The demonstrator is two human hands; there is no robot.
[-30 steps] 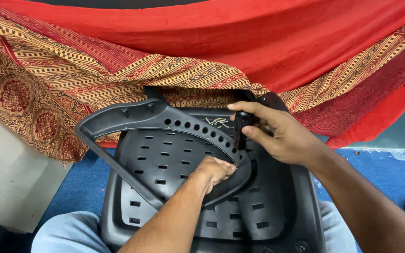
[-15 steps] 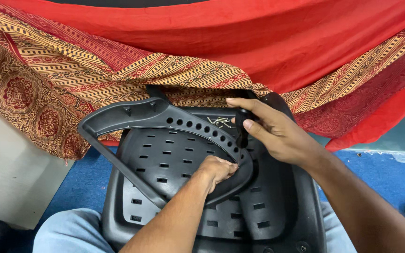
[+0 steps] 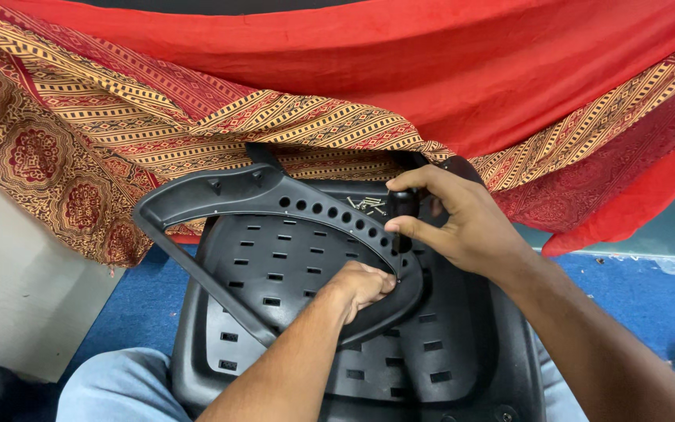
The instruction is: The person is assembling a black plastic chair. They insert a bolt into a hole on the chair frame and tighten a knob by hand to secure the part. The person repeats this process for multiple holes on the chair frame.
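Observation:
A black plastic chair seat [image 3: 291, 273] with slots lies upside down across my lap. A curved black armrest frame [image 3: 220, 195] with a row of holes rests on it. My left hand [image 3: 365, 285] is closed around the frame's lower right curve, pressing it against the seat. My right hand [image 3: 458, 223] grips a black-handled screwdriver [image 3: 402, 215] held upright, its tip down at the frame near the left hand. Several small screws [image 3: 367, 205] lie on the seat just left of the screwdriver.
A red cloth [image 3: 400, 70] and a patterned red-and-gold cloth [image 3: 80, 125] hang over the surface behind the seat. Blue floor [image 3: 634, 289] shows on the right, a pale wall or panel [image 3: 17, 312] on the left. My jeans-clad knees [image 3: 119, 387] sit under the seat.
The screwdriver and right hand have shifted slightly; the left hand keeps its hold on the frame. Little else differs.

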